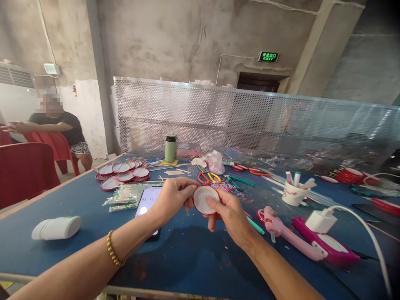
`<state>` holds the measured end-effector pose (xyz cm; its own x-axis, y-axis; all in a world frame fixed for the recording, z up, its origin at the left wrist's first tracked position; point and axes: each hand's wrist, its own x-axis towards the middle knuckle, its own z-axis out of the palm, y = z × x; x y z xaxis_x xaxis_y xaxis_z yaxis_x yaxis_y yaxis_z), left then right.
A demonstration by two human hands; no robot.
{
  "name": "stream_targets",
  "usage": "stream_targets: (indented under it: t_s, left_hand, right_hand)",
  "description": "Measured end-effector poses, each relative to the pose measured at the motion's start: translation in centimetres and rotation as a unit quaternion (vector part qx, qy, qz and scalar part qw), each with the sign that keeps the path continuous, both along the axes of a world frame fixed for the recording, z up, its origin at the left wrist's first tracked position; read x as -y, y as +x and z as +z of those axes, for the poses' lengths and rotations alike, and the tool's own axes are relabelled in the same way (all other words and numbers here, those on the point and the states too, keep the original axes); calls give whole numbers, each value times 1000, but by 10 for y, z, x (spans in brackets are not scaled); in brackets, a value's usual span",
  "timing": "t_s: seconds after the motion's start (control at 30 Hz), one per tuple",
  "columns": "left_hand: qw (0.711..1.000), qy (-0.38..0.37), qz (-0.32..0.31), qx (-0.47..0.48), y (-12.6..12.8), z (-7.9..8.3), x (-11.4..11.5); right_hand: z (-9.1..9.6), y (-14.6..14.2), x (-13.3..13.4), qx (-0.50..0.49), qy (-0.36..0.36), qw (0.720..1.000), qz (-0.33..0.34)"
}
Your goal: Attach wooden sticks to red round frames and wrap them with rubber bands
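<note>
A small round white disc with a red rim [204, 201] is held up in front of me above the blue table. My right hand [229, 212] grips it from the right, its thumb lying across the white face and its fingers behind. At the upper left edge of the disc, the thumb and forefinger of my left hand [176, 196] are pinched together against the red rim. Whether those fingertips also hold something thin cannot be made out. Below my left wrist lies a phone [146, 204] showing a timer, partly hidden by the hand.
Red-rimmed discs [121, 173] are piled at the back left, beside wrapped packets [125, 196]. A white bottle [56, 228] lies at left; a green flask [170, 149] stands behind. To the right are a pink glue gun [287, 235], a power strip [331, 246] and a marker cup [293, 193].
</note>
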<state>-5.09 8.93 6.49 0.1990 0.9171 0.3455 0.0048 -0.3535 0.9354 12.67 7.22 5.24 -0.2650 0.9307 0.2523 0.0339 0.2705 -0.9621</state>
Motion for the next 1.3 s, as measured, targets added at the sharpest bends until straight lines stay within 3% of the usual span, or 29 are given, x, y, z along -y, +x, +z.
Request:
stream_targets:
  t_s: [0.13, 0.3, 0.43, 0.5, 0.57, 0.63, 0.7, 0.77, 0.8, 0.97, 1.1, 1.3]
  left_hand:
    - [997, -56, -23, 46, -3, 4, -2]
    - [988, -85, -123, -34, 2, 0, 4]
    - [990, -66, -94, -83, -1, -2, 1]
    - [990, -46, -35, -131, -7, 1, -4]
    - [985, -17, 36, -170, -14, 6, -8]
    - [981, -10, 58, -184, -16, 9, -10]
    - [980, -18, 50, -190, -15, 9, -8]
    - [981, -37, 26, -189, -10, 5, -5]
    - [981, -54, 8, -184, -7, 1, -3]
    - [979, -126, -65, -148, 3, -15, -4]
    - [975, -148, -80, -148, 4, -21, -7]
    - [974, -153, -81, -148, 4, -18, -5]
  right_hand:
    - [3, 2, 0, 10, 25, 999, -20]
    - [-5, -1, -2, -2, 37, 999, -29]
    - [-5, 6, -7, 78, 39, 996, -17]
    - [12, 20, -10, 114, 79, 986, -92]
    - [40, 40, -15, 98, 169, 957, -214]
    - [71, 61, -25, 124, 253, 913, -295]
    - [94, 76, -40, 232, 289, 866, -335]
    - [102, 83, -59, 423, 262, 804, -324]
    - [101, 83, -69, 531, 235, 757, -298]
    - [59, 70, -104, 658, 182, 698, -217]
    - [31, 61, -115, 712, 154, 666, -161]
    - [23, 51, -121, 740, 151, 640, -138]
